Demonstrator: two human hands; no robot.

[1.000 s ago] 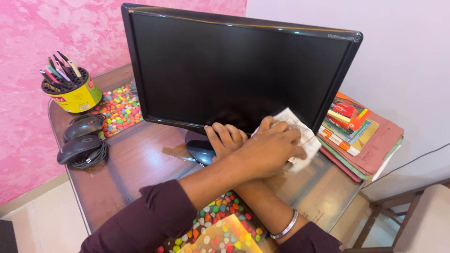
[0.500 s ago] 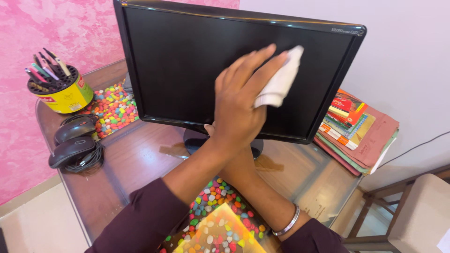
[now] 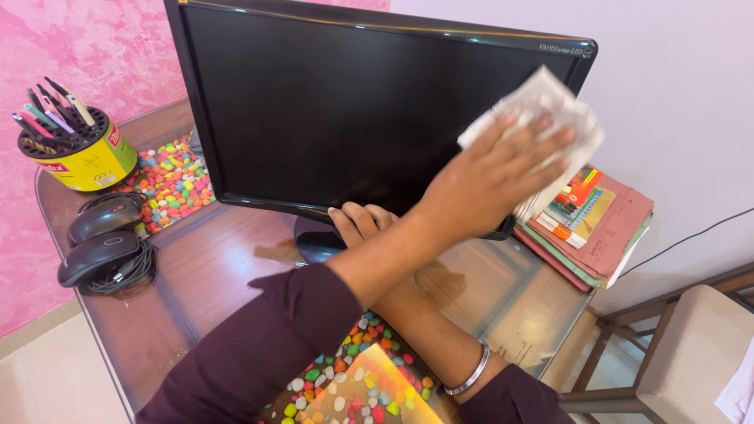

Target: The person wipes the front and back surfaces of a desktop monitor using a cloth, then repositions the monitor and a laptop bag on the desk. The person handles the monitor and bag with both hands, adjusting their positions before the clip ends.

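While the left hand [image 3: 491,177] presses a crumpled white cloth [image 3: 542,110] flat against the right part of the monitor [image 3: 353,110], near its right edge and a little below the upper corner, the right hand [image 3: 360,224] rests under the arm, at the lower middle of the frame, with its fingers curled on the bottom edge of the screen just above the round stand [image 3: 314,243]. The left fingers are spread over the cloth and hold it to the glass; they do not clench it. The right hand seems to steady the monitor, though I cannot tell how firmly it grips.

The screen is dark and switched off. It looks even and without clear marks, but from this view I cannot say which parts are already wiped. I judge that the cleaning is somewhere in the middle: the cloth works on the right side, and the frame, the stand and the glass desk [image 3: 487,290] show no sign of being wiped.

At the left of the frame stand a yellow pen holder [image 3: 82,153] and two black computer mice [image 3: 98,255]. A pile of folders and books [image 3: 597,228] lies at the right, behind the cloth.
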